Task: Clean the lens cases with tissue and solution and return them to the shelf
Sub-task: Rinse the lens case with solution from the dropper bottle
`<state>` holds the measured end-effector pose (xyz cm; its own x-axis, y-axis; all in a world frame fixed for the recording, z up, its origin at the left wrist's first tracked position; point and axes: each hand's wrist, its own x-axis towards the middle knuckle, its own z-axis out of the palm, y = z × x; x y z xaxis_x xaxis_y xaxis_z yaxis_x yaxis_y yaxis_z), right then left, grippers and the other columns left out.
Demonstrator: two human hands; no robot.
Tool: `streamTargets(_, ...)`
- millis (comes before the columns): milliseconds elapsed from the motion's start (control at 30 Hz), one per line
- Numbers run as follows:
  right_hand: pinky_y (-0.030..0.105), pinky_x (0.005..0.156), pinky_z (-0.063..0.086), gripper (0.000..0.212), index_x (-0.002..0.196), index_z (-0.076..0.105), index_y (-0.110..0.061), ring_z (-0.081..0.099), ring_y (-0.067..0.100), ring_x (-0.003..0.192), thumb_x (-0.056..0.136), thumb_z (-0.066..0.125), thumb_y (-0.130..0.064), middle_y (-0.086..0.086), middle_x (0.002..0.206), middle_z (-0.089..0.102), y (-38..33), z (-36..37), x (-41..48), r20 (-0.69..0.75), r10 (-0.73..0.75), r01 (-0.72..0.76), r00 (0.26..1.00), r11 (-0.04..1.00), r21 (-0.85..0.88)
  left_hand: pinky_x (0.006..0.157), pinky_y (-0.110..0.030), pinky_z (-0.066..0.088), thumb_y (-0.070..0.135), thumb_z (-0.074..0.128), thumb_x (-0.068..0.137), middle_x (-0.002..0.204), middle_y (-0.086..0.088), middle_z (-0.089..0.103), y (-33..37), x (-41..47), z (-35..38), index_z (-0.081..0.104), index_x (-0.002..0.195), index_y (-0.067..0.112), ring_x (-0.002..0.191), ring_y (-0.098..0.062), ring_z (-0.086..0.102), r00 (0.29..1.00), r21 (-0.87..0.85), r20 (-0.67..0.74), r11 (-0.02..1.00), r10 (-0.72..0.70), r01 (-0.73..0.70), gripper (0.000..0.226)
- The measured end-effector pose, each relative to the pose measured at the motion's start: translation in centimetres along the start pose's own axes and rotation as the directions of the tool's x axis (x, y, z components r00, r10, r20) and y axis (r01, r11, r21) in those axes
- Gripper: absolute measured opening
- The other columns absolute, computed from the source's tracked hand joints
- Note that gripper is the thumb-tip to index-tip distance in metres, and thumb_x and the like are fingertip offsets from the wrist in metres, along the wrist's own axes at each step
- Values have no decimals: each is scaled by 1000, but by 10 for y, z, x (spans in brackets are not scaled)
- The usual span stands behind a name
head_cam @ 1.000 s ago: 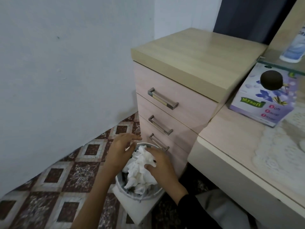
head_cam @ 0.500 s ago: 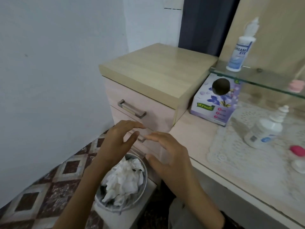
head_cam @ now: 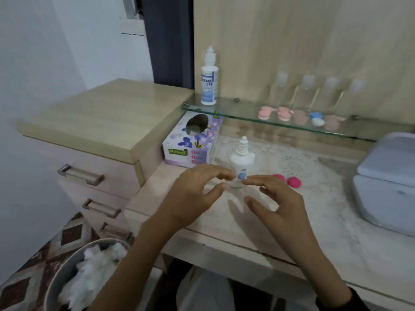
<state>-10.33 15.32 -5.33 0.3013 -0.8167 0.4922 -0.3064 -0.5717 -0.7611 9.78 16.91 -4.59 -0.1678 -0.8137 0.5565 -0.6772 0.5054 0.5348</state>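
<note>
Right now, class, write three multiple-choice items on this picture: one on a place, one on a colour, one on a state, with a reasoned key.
1. Where does the tall bottle stand? A the glass shelf; B the drawer unit; C the floor.
2. What colour is the lens case on the desk? A green; B bright pink; C black.
3. How is the bin? A empty; B overturned; C holding crumpled tissue.
Key: 1 A, its base rests on the glass; 2 B, its pink caps lie beside the small bottle; 3 C, white wads fill it.
</note>
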Motion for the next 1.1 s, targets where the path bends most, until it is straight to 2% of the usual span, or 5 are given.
streamTargets(367, 22, 89, 43, 37, 112, 66, -31, 53, -5, 104, 78, 74, -22, -21, 111, 62, 58, -77, -9, -66, 209, -218, 976, 951, -217, 88, -16, 29, 30, 63, 89, 121, 3, 59, 43, 37, 93, 57, 126, 21, 114, -14, 47, 986, 113, 127, 990, -104, 90, 39)
streamTargets(800, 25, 76, 41, 21, 101, 72, -20, 54, 10, 91, 81, 75, -24, -10, 92, 62, 73, -75, -12, -75, 161, -177, 984, 928, -327, 92, -31, 39, 28, 61, 91, 113, 4, 63, 44, 39, 112, 63, 120, 21, 108, -14, 50, 989, 126, 113, 989, -91, 76, 30)
streamTargets(900, 23, 76, 40, 19, 100, 72, -20, 54, 9, 91, 81, 75, -23, -11, 92, 62, 74, -76, -14, -82, 147, -165, 986, 933, -321, 84, -37, 46, 24, 65, 86, 99, 11, 68, 47, 32, 105, 70, 102, 22, 95, -9, 58, 990, 64, -136, 997, -33, 42, 18)
streamTargets(967, 23, 76, 39, 19, 100, 71, -19, 54, 10, 91, 81, 75, -22, -10, 93, 62, 74, -75, -15, -80, 141, -160, 987, 935, -318, 78, -40, 49, 16, 68, 83, 95, 9, 69, 48, 26, 98, 71, 97, 17, 88, -13, 61, 899, 14, -437, 1000, -6, 13, 14)
streamTargets(1100, 23, 76, 39, 20, 100, 71, -19, 55, 10, 93, 81, 74, -21, -10, 94, 63, 75, -75, -15, -86, 145, -164, 986, 944, -288, 93, -33, 45, 18, 70, 77, 118, 9, 56, 35, 26, 85, 56, 121, 19, 110, -14, 53, 749, -288, -576, 939, -327, 188, 47)
